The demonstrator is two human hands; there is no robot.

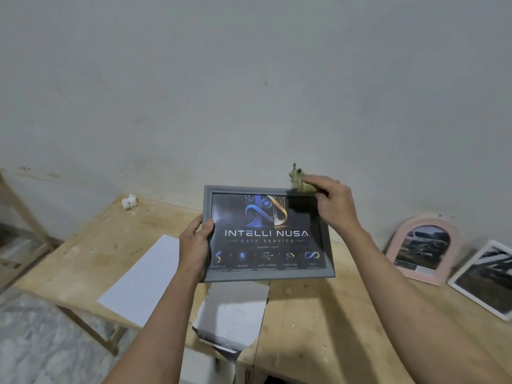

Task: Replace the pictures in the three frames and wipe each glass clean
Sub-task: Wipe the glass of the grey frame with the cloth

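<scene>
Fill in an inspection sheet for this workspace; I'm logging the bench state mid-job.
Surface: bare wooden table against a grey wall.
Job's things: grey frame held up, showing a dark logo print; green cloth at its top right corner; pink arched frame and white frame at the right, both with pictures in.
Clutter: white sheet, loose printed papers under the held frame, small white lump by the wall.
Hands: left hand grips the grey frame's left edge; right hand pinches the cloth.
Cables: nothing seen.
Surroundings: wooden stand at left; pale mottled floor.
</scene>
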